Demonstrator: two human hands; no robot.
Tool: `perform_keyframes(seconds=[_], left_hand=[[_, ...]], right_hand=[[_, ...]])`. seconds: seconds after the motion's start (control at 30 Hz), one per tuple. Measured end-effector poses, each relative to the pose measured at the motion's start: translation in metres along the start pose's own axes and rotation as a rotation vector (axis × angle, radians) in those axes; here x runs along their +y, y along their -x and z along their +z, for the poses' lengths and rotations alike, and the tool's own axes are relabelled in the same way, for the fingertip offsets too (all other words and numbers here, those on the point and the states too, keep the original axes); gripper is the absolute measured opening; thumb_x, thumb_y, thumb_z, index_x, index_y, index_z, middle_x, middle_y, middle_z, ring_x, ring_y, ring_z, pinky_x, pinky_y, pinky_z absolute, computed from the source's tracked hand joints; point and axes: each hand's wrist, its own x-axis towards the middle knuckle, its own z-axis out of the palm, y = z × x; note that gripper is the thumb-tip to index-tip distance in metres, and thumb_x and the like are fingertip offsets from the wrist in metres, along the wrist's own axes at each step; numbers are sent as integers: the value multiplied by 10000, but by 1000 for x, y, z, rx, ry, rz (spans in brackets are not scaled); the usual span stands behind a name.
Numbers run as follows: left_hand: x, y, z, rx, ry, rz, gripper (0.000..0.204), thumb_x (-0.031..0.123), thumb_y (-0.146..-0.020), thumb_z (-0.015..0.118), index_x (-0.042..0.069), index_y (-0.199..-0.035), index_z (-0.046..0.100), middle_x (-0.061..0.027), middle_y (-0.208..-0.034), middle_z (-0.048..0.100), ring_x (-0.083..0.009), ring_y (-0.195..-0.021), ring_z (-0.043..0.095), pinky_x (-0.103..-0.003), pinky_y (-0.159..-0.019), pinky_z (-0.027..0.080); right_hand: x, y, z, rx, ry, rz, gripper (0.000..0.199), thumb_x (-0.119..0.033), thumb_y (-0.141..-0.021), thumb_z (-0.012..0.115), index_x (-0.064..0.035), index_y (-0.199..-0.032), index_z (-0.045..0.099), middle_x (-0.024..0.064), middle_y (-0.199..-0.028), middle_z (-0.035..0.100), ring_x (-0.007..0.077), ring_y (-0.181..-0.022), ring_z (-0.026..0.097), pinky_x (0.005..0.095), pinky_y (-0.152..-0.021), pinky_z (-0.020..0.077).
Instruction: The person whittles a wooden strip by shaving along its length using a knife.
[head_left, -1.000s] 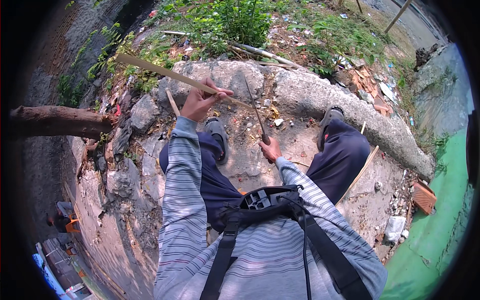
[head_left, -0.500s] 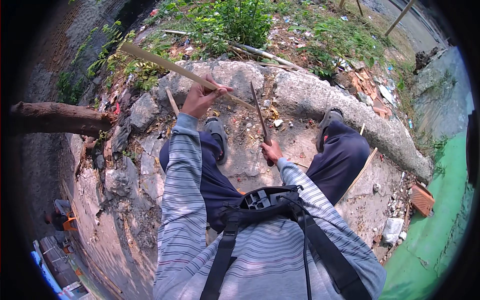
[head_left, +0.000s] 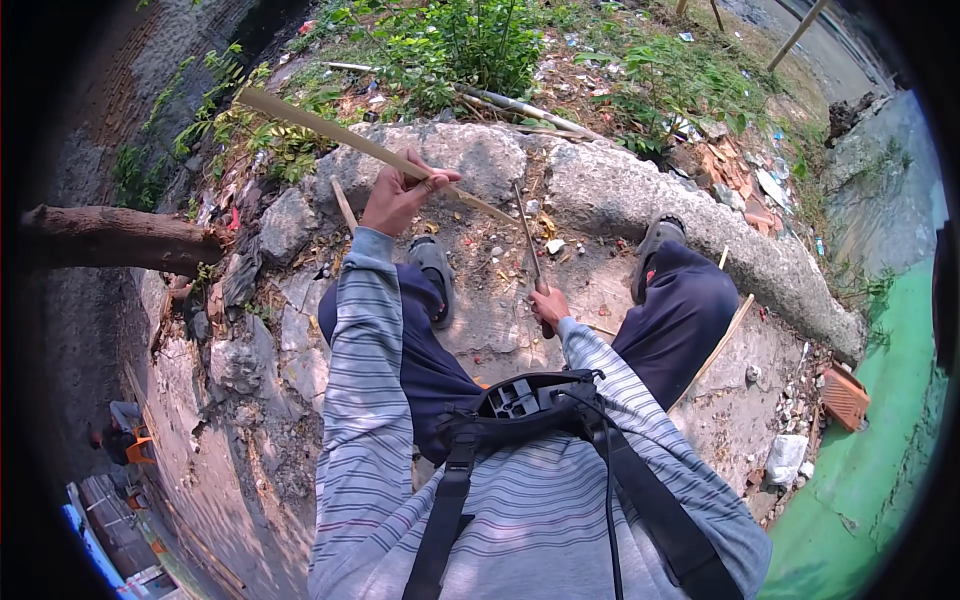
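My left hand [head_left: 397,199] is closed round a long, pale bamboo strip [head_left: 315,122], which slants from upper left down to the right. In my right hand [head_left: 548,304] is the handle of a machete [head_left: 530,238], its narrow dark blade pointing up and slightly left. The strip's lower right end lies close to the upper part of the blade; whether they touch I cannot tell. Below both hands is the rough concrete ground between my sandalled feet.
A broken concrete kerb [head_left: 640,190] curves ahead, with green plants [head_left: 490,50] and litter beyond. A tree trunk [head_left: 120,237] juts in at left. Another strip [head_left: 716,350] lies beside my right leg. An orange brick [head_left: 845,396] rests near the green surface at right.
My right hand has shifted slightly right and down, and the machete's tip has moved lower and a little to the right. The left hand and bamboo strip have barely moved.
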Motion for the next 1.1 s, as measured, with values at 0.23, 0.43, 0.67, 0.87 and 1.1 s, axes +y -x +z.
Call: perform_keyframes(seconds=[0.23,0.43,0.67,0.87,1.1], left_hand=[[4,0,1,-25,20,15,243,99,-924,698,90,-893,457,-176,-1017,735,-188,-1012,692,-291,-886,536],[0,4,1,-34,39,32,243,102,-921,700,82,-897,459,-169,-990,741,-194,-1036,691,-300,-905,538],[-6,3,-8,-18,0,44,229,96,-931,687,79,-911,459,-165,-995,739,-196,-1031,688,-285,-882,539],[3,-6,6,-54,-6,64,236,102,-940,678,88,-917,444,-163,-1003,738,-184,-1029,686,-288,-886,530],[0,0,2,-24,-4,45,188,79,-930,683,51,-900,499,-132,-962,725,-214,-1034,694,-296,-897,541]], right_hand=[[2,1,-4,-25,39,-39,173,-188,-827,632,-38,-777,562,43,-578,537,171,-425,523,343,-398,429],[19,-3,-15,62,169,116,156,-193,-872,616,-47,-827,587,18,-552,475,140,-400,462,320,-384,381],[-16,14,15,-90,-61,-25,212,-190,-868,656,-49,-800,512,30,-571,502,154,-402,481,321,-371,394],[41,-10,-36,85,219,94,199,-212,-841,652,-29,-819,577,60,-579,546,171,-424,528,345,-402,438],[21,-4,-3,73,140,55,176,-199,-857,632,-28,-863,592,44,-568,507,156,-429,500,326,-410,414]])
